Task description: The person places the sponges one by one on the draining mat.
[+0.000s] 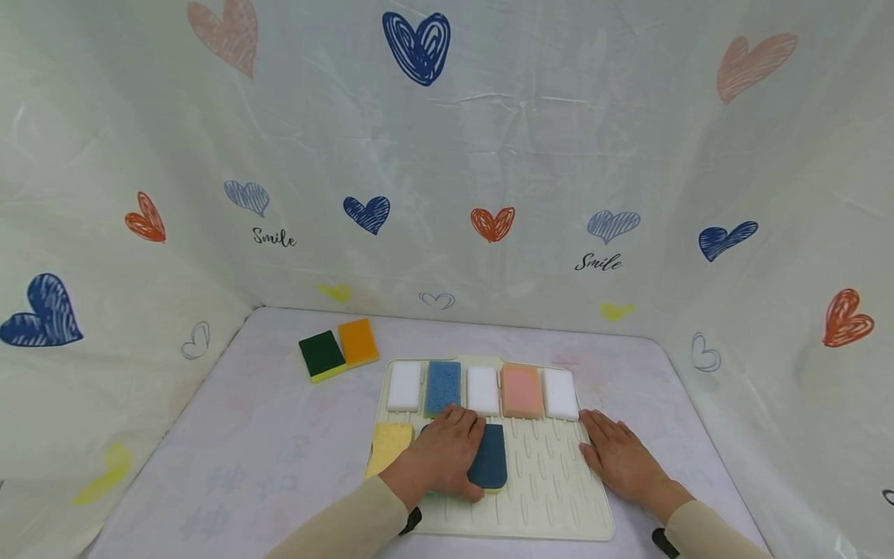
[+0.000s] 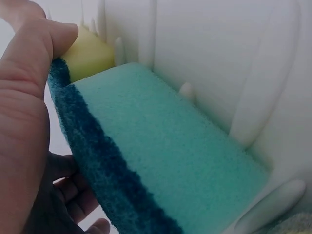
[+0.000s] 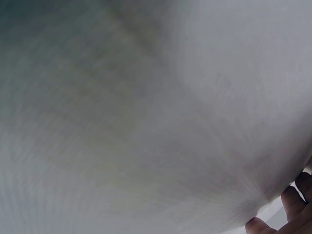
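My left hand (image 1: 447,454) lies over a teal sponge (image 2: 165,141) with a dark blue scouring layer, mostly hidden in the head view. In the left wrist view its thumb reaches a neighbouring yellow sponge (image 2: 90,53), whose dark blue top (image 1: 489,458) shows right of the hand in the head view. A plain yellow sponge (image 1: 391,446) sits left of the hand. My right hand (image 1: 621,462) rests with extended fingers along the right edge of the cream ribbed mat (image 1: 552,505), its fingertips beside a white sponge (image 1: 561,394).
Along the mat's back edge lie another white sponge (image 1: 404,386), a blue sponge (image 1: 443,387), a middle white sponge (image 1: 483,390) and a pink-orange sponge (image 1: 521,390). A dark green sponge (image 1: 322,354) and an orange sponge (image 1: 358,340) lie off the mat, back left.
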The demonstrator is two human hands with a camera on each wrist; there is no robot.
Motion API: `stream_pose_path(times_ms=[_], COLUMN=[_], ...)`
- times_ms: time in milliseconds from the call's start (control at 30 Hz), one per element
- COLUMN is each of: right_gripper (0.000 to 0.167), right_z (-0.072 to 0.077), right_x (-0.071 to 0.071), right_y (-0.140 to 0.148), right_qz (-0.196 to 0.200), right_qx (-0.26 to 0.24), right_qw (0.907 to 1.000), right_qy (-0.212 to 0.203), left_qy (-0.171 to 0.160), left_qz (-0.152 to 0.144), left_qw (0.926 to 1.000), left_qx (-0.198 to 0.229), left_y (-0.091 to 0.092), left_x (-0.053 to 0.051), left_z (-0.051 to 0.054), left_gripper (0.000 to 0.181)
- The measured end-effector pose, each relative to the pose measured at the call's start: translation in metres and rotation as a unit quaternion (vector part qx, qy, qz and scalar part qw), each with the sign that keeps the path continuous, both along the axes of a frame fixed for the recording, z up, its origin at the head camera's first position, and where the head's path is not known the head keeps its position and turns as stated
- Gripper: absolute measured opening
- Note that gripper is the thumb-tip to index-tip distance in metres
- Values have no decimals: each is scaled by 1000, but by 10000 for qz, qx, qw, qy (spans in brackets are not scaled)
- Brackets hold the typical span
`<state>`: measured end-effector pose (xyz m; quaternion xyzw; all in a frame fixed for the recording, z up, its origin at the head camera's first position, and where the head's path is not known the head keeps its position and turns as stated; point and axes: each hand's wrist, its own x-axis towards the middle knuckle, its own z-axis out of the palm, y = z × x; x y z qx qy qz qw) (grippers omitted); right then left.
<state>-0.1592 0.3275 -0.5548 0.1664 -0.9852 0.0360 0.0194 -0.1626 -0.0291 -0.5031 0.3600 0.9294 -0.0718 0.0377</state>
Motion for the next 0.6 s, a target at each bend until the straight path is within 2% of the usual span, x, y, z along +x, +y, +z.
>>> stream_pose_path(times_ms=[367, 600], right_gripper=[61, 61], right_z=[-2, -4], right_x=[-1, -2], right_y=[0, 1], right_qz=[4, 45], right_qx=[51, 15], right_qw=[10000, 9999], right_qy=[49, 97], left_qy=[104, -47], left_qz=[-60, 3], left_qw=[9999, 10000], left_qx=[-60, -9], left_y=[1, 1], left_x=[0, 0], left_z=[2, 1], left_gripper=[104, 107])
